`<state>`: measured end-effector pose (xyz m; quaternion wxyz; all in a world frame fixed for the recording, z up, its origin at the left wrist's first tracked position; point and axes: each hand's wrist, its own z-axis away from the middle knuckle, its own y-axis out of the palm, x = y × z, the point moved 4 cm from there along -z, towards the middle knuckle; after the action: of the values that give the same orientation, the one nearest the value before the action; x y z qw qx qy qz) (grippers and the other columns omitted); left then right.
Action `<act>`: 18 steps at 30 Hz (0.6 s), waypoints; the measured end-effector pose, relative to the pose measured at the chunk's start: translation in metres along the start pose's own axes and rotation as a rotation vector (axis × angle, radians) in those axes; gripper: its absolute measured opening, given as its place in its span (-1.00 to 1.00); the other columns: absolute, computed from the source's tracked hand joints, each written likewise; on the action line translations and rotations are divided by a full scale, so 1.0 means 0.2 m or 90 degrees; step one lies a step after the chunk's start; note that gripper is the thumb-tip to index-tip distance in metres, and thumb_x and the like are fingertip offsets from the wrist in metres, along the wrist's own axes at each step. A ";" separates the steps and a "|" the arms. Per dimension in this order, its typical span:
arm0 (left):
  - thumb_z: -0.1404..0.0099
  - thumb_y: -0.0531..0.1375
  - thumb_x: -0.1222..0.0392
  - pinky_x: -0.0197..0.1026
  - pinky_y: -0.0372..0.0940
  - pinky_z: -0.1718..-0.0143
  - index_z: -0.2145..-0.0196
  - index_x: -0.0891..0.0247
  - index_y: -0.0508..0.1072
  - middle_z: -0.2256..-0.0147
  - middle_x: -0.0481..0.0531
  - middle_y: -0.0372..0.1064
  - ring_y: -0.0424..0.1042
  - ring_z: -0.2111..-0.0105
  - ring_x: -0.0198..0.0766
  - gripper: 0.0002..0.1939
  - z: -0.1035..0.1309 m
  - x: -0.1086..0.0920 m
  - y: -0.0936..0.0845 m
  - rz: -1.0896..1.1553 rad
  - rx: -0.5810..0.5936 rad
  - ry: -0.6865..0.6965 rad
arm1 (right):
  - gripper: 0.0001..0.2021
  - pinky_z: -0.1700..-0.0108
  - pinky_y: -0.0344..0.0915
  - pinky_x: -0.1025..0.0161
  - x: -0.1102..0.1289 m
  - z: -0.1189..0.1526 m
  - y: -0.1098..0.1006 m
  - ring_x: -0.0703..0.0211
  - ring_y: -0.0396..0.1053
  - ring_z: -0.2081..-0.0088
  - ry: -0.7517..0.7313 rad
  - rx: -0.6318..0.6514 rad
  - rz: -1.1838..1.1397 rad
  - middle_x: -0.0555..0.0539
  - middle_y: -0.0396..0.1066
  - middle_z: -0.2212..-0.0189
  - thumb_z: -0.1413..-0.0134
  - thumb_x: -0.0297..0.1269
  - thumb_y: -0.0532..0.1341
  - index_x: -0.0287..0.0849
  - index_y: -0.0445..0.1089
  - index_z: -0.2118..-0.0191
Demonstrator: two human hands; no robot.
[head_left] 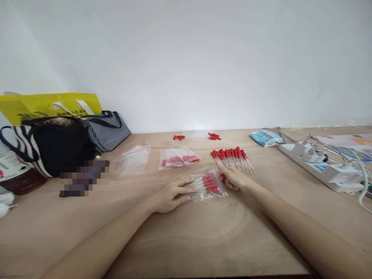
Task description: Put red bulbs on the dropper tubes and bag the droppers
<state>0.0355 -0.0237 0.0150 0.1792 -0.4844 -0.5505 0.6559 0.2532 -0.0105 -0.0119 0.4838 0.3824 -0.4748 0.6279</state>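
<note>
A clear zip bag (200, 197) lies flat on the table in front of me. Inside it are several glass droppers with red rubber bulbs (211, 183), the bulbs toward the right end. My left hand (171, 193) rests on the bag's left end, fingers stretched out and apart. At the bag's right edge, by the opening, my right hand (231, 176) has its thumb and fingers closed on the plastic; the fingertips are partly hidden. Just beyond my right hand lies a row of loose red-bulbed droppers (232, 155), tips pointing toward me.
Filled bags (178, 159) are stacked beyond the left hand, beside flat clear bags (135, 161). Red bulbs (214, 136) lie near the wall. A power strip (319, 166) with cables and a blue tissue pack (266, 137) are right; a striped bag (106, 131) and black bag (64, 147) left.
</note>
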 end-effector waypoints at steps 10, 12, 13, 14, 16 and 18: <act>-0.21 0.06 0.14 -0.01 0.07 -0.02 0.12 0.19 0.37 0.11 0.06 0.32 0.22 0.04 -0.13 -0.72 -0.09 0.11 -0.12 -0.190 -0.359 -0.056 | -0.86 0.67 0.17 0.44 0.05 0.06 -0.04 0.37 0.25 0.67 -0.062 0.108 -0.149 0.01 0.39 0.62 0.13 -0.26 0.20 -0.24 0.39 0.44; -0.19 0.08 0.16 -0.02 0.08 0.00 0.08 0.21 0.34 0.08 0.08 0.30 0.22 0.05 -0.12 -0.68 -0.16 0.15 -0.13 -0.237 -0.354 -0.068 | -0.85 0.53 0.31 0.36 0.06 0.06 -0.11 0.29 0.35 0.57 -0.053 0.099 -0.238 -0.06 0.42 0.55 0.10 -0.28 0.19 -0.26 0.39 0.41; -0.18 0.08 0.17 -0.03 0.09 0.00 0.06 0.21 0.33 0.08 0.08 0.29 0.23 0.06 -0.12 -0.66 -0.20 0.17 -0.13 -0.252 -0.339 -0.062 | -0.86 0.49 0.34 0.33 0.06 0.06 -0.14 0.26 0.37 0.53 -0.048 0.078 -0.274 -0.08 0.43 0.53 0.09 -0.29 0.18 -0.26 0.39 0.40; -0.18 0.08 0.18 -0.05 0.10 0.00 0.06 0.22 0.33 0.07 0.09 0.29 0.23 0.06 -0.13 -0.65 -0.23 0.18 -0.14 -0.266 -0.331 -0.058 | -0.86 0.48 0.35 0.32 0.06 0.05 -0.18 0.24 0.38 0.53 -0.045 0.047 -0.303 -0.10 0.44 0.52 0.08 -0.30 0.18 -0.27 0.39 0.40; -0.20 0.05 0.21 -0.04 0.09 0.00 0.09 0.20 0.36 0.09 0.07 0.32 0.25 0.06 -0.15 -0.69 -0.28 0.21 -0.13 -0.286 -0.309 -0.053 | -0.89 0.54 0.34 0.35 0.07 0.01 -0.23 0.26 0.36 0.57 -0.053 -0.017 -0.355 -0.09 0.43 0.52 0.07 -0.35 0.16 -0.28 0.38 0.40; -0.23 0.01 0.24 0.01 0.04 -0.03 0.15 0.16 0.40 0.14 0.03 0.37 0.29 0.09 -0.17 -0.74 -0.29 0.24 -0.13 -0.297 -0.299 -0.058 | -0.91 0.61 0.30 0.41 0.09 -0.03 -0.24 0.32 0.31 0.63 -0.069 -0.067 -0.405 -0.04 0.41 0.57 0.06 -0.40 0.14 -0.27 0.37 0.40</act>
<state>0.0545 0.0542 0.0212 0.1835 -0.3436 -0.7900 0.4734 0.2963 0.0033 0.0141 0.6492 0.5186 -0.3883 0.3985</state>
